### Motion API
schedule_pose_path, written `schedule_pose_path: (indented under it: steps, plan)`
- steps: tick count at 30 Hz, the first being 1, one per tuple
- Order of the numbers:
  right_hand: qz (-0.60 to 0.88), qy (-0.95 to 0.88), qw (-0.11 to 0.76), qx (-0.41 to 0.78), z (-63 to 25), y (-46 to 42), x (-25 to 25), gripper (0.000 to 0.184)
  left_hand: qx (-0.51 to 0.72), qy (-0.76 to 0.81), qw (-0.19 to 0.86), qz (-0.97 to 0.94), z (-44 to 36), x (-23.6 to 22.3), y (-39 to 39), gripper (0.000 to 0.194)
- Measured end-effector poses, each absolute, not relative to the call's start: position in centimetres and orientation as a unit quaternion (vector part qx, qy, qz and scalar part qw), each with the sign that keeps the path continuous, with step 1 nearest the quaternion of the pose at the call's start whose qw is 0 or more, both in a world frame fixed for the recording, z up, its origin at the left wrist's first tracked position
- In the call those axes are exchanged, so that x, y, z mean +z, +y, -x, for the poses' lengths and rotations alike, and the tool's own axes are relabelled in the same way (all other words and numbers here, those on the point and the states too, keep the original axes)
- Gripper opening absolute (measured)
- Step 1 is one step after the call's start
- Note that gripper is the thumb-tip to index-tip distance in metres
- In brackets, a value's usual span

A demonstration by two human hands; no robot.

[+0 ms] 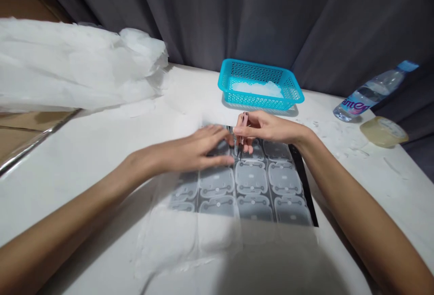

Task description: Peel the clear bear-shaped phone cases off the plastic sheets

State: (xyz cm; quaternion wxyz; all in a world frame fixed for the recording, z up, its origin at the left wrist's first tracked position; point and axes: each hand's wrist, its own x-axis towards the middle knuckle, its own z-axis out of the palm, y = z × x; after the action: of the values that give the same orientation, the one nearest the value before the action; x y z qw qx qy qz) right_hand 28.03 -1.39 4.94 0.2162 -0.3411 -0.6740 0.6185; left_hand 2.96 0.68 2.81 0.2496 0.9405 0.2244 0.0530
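Note:
A translucent plastic sheet (pixel 218 182) with rows of rounded-square outlines lies on the white table, partly over a dark rectangle. My left hand (pixel 206 148) is over its upper middle, fingers extended and thumb apart, slightly blurred; whether it presses on the sheet I cannot tell. Just right of it, my right hand (pixel 259 127) is closed around a small pink tool (pixel 244 119) like tweezers, its thin dark tips pointing down at the sheet. The fingers hide part of the tool.
Behind my hands stands a turquoise basket (pixel 261 105) with pieces of translucent film (pixel 257 89) inside. A large stack of white film (pixel 77 64) lies at left. At right are a water bottle (pixel 369 92) and a tape roll (pixel 384 132), near scattered film scraps. A dark curtain (pixel 217 14) hangs behind.

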Motion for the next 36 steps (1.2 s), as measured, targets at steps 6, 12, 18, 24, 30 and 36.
schedule_pose_path:
  steps: [6,12,18,24,30,36]
  plan:
    - [0.329,-0.669,0.214,0.631,-26.9,-1.7,4.0,0.046,0.093,0.189,0.199,-0.957,-0.8,0.8,-0.6,0.068]
    - [0.339,-0.657,0.227,0.634,-26.5,-1.7,2.9,0.046,0.069,0.196,0.159,-0.965,-0.2,1.7,-0.8,0.062]
    - [0.363,-0.635,0.220,0.645,-26.6,-1.7,3.0,0.047,0.106,0.204,0.202,-0.952,-0.4,1.5,-1.0,0.044]
    - [0.366,-0.641,0.231,0.634,-26.2,-1.9,2.7,0.046,0.129,0.195,0.230,-0.945,-0.2,0.2,-0.2,0.044]
    - [0.363,-0.657,0.219,0.624,-25.9,-2.0,2.8,0.045,0.127,0.212,0.233,-0.941,-0.2,0.3,-0.1,0.049]
    - [0.359,-0.682,0.203,0.604,-26.0,-2.0,2.7,0.046,0.127,0.219,0.243,-0.936,-0.3,0.1,0.2,0.048]
